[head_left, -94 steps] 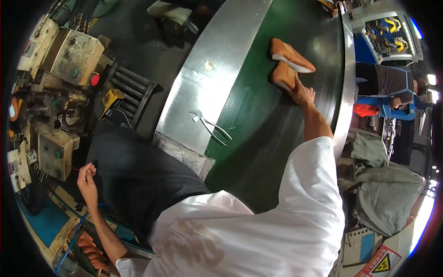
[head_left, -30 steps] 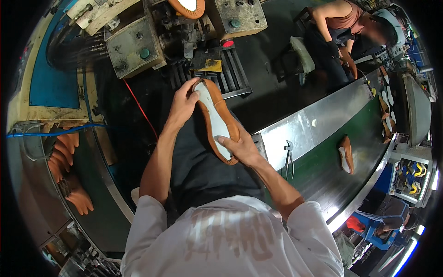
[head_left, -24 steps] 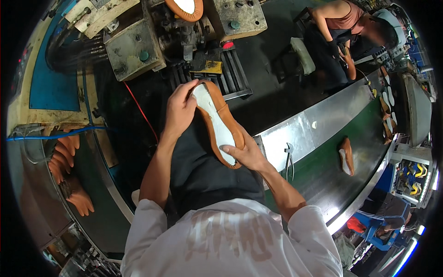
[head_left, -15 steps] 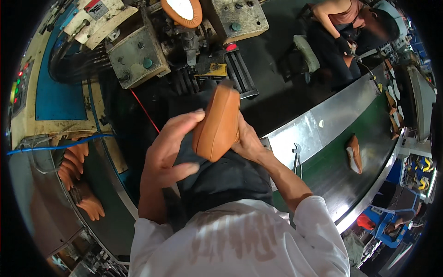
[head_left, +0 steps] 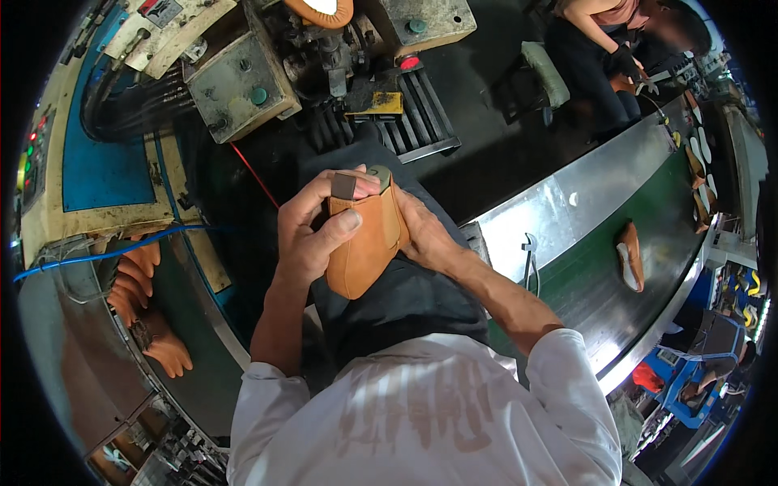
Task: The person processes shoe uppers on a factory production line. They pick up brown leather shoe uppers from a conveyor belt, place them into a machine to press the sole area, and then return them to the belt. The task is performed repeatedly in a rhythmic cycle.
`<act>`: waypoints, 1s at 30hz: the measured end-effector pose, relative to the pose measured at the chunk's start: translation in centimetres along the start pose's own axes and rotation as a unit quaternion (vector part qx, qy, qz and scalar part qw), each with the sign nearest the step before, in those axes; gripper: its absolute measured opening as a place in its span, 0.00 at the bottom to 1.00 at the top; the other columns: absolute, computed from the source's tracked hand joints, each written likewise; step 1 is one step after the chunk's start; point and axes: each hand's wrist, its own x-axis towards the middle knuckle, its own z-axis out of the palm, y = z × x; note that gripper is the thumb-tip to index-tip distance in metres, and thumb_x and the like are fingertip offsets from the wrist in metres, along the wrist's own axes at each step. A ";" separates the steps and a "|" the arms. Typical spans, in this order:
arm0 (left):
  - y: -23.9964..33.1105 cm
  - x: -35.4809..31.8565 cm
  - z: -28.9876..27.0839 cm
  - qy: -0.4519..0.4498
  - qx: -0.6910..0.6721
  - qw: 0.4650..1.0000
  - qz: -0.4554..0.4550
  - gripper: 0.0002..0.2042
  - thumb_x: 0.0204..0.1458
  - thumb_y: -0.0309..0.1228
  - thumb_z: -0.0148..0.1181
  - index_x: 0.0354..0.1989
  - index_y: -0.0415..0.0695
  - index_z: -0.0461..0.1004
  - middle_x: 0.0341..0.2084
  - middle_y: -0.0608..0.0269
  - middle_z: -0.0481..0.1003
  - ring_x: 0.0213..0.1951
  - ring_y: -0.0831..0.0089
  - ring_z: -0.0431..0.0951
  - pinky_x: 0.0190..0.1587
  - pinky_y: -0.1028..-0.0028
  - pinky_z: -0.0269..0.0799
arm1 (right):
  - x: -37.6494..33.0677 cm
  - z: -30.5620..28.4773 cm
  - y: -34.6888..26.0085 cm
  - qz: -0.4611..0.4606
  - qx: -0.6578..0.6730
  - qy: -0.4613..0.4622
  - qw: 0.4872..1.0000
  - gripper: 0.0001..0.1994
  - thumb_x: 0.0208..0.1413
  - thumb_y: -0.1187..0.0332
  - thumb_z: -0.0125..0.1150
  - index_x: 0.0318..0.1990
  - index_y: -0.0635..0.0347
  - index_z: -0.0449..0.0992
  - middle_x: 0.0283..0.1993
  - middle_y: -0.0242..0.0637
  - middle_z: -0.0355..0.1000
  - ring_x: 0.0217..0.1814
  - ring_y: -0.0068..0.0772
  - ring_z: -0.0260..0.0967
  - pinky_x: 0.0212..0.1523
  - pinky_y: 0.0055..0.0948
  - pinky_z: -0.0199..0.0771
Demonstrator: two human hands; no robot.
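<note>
In front of my lap I hold a tan leather shoe upper [head_left: 353, 263], its pointed end toward me. A green shoe last [head_left: 381, 174] shows in its opening at the far end. My left hand [head_left: 311, 227] is closed on the upper's left edge, with the thumb on the outer leather and the fingers over the rim. Beside those fingers sits a small dark brown square patch [head_left: 344, 186]; whether it belongs to the upper I cannot tell. Round the upper's right side my right hand [head_left: 427, 236] is closed, its fingertips partly hidden behind the leather.
Ahead stands a machine with grimy control boxes [head_left: 243, 89] and a red button [head_left: 410, 62]. On my right, a wrench [head_left: 530, 255] lies at a metal ledge beside a green conveyor carrying a shoe [head_left: 630, 257]. Tan uppers [head_left: 164, 347] lie at left near a blue hose [head_left: 121, 253]. A co-worker [head_left: 604, 57] sits far right.
The shoe upper has turned, so its opening with the green last now shows. My left hand, spread beside it before, has closed on its edge.
</note>
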 end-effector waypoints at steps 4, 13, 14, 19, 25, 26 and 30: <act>-0.5 0.5 -0.9 0.063 -0.001 0.997 -0.048 0.17 0.63 0.38 0.63 0.50 0.34 0.78 0.50 0.46 0.83 0.57 0.55 0.82 0.73 0.50 0.66 | 1.0 -1.1 -0.4 0.011 -0.021 -0.034 0.999 0.53 0.57 0.71 0.74 0.84 0.62 0.43 0.72 0.62 0.66 0.74 0.65 0.65 0.77 0.50 0.63; -18.5 -1.6 -14.8 0.380 -0.416 0.785 -0.256 0.21 0.73 0.50 0.44 0.54 0.51 0.79 0.52 0.61 0.84 0.52 0.56 0.83 0.59 0.52 0.80 | 5.1 -0.4 -10.8 -0.007 -0.070 -0.028 0.997 0.53 0.49 0.56 0.84 0.81 0.47 0.59 0.79 0.68 0.52 0.75 0.71 0.63 0.70 0.51 0.73; -21.3 -4.1 -15.9 0.366 -0.418 0.795 -0.245 0.21 0.73 0.51 0.43 0.54 0.53 0.79 0.52 0.63 0.84 0.53 0.56 0.83 0.61 0.52 0.78 | 5.0 0.6 -12.0 -0.063 -0.212 -0.117 0.968 0.50 0.48 0.62 0.82 0.80 0.35 0.62 0.82 0.67 0.44 0.66 0.72 0.66 0.66 0.53 0.76; -22.3 -9.0 -18.0 0.370 -0.221 0.843 -0.322 0.21 0.76 0.45 0.47 0.69 0.50 0.72 0.65 0.58 0.75 0.66 0.65 0.74 0.72 0.64 0.65 | 4.3 3.6 -7.9 -0.113 -0.265 -0.149 0.946 0.43 0.45 0.69 0.76 0.74 0.28 0.73 0.82 0.68 0.45 0.54 0.63 0.68 0.58 0.49 0.81; -7.9 -6.8 -16.6 0.244 0.253 0.923 -0.154 0.12 0.67 0.26 0.61 0.54 0.35 0.83 0.48 0.54 0.85 0.53 0.62 0.84 0.57 0.65 0.77 | 6.1 3.3 -9.0 -0.128 -0.251 -0.141 0.949 0.39 0.47 0.68 0.76 0.71 0.32 0.76 0.81 0.75 0.45 0.55 0.64 0.69 0.58 0.50 0.81; -7.1 -6.5 -16.4 0.242 0.334 0.898 -0.153 0.10 0.65 0.23 0.62 0.51 0.34 0.83 0.47 0.51 0.85 0.52 0.60 0.85 0.57 0.66 0.77 | 6.2 3.4 -8.8 -0.137 -0.249 -0.152 0.947 0.39 0.47 0.68 0.76 0.72 0.34 0.76 0.80 0.78 0.44 0.56 0.66 0.69 0.59 0.52 0.80; -8.2 -4.0 -17.0 0.186 0.342 0.902 -0.185 0.09 0.64 0.24 0.61 0.48 0.35 0.83 0.42 0.51 0.85 0.47 0.60 0.86 0.52 0.65 0.78 | 5.6 2.2 -7.6 -0.088 -0.185 -0.135 0.969 0.40 0.49 0.65 0.79 0.74 0.34 0.74 0.80 0.79 0.44 0.62 0.72 0.66 0.64 0.55 0.75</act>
